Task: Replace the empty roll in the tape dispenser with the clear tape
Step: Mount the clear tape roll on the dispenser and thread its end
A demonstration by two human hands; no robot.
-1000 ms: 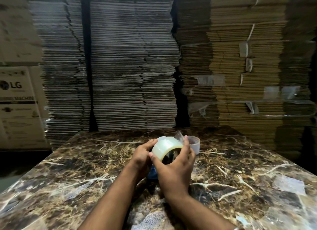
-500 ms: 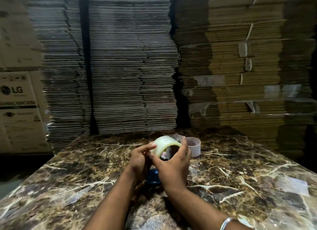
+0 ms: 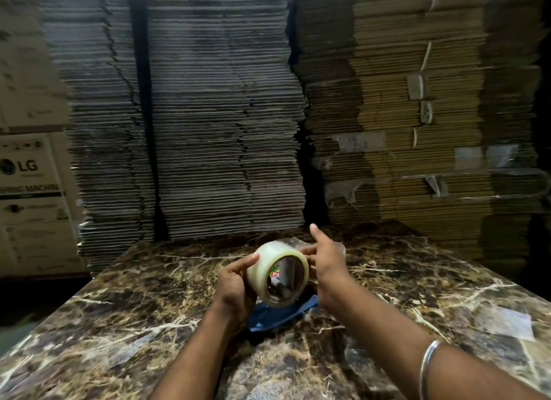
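Note:
A roll of clear tape (image 3: 262, 264) with a printed label inside its core sits on the blue tape dispenser (image 3: 278, 316), which rests on the marble table (image 3: 125, 304). My left hand (image 3: 234, 283) grips the roll's left side. My right hand (image 3: 326, 261) is at the roll's right rim, thumb and fingers pinching a loose clear end of tape (image 3: 298, 243), index finger pointing up. The empty roll seen earlier behind my hands is hidden by my right hand.
Tall stacks of flattened cardboard (image 3: 208, 116) rise right behind the table's far edge. Printed cartons (image 3: 29, 190) stand at the left. A pale paper patch (image 3: 507, 322) lies on the table at the right. A metal bangle (image 3: 428, 367) is on my right wrist.
The roll has turned so that its open core faces me. My right hand slid from the front of the roll to its right side and now pinches the tape end.

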